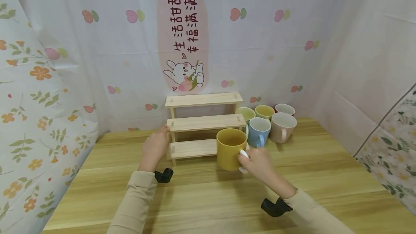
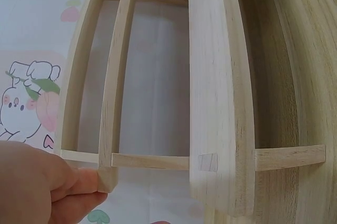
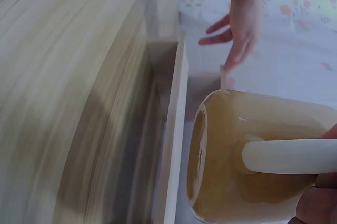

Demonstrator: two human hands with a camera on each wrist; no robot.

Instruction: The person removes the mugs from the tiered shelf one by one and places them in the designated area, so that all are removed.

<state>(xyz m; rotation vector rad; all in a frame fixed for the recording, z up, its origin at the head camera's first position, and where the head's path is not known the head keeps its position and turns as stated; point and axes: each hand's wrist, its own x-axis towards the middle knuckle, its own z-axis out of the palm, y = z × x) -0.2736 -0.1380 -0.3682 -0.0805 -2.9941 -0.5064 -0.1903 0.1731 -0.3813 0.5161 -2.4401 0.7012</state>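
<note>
My right hand point(image 1: 259, 162) grips the white handle point(image 3: 289, 156) of a yellow mug point(image 1: 229, 154). The mug is upright in front of the right part of the bottom board point(image 1: 193, 149) of a three-tier wooden shelf point(image 1: 203, 122). In the right wrist view, the mug's base edge overlaps the board, and contact cannot be made out. At the left end of the middle board, my left hand point(image 1: 156, 146) pinches the wood with thumb and finger. The left wrist view shows those fingertips point(image 2: 87, 182) at the board's corner.
Right of the shelf stand a blue mug point(image 1: 259, 133), a pale pink mug point(image 1: 283, 128), a yellow mug point(image 1: 264, 112), a light green mug point(image 1: 246, 114) and a red mug point(image 1: 285, 109) with a white inside. A printed curtain point(image 1: 260, 53) hangs behind the wooden table point(image 1: 208, 205).
</note>
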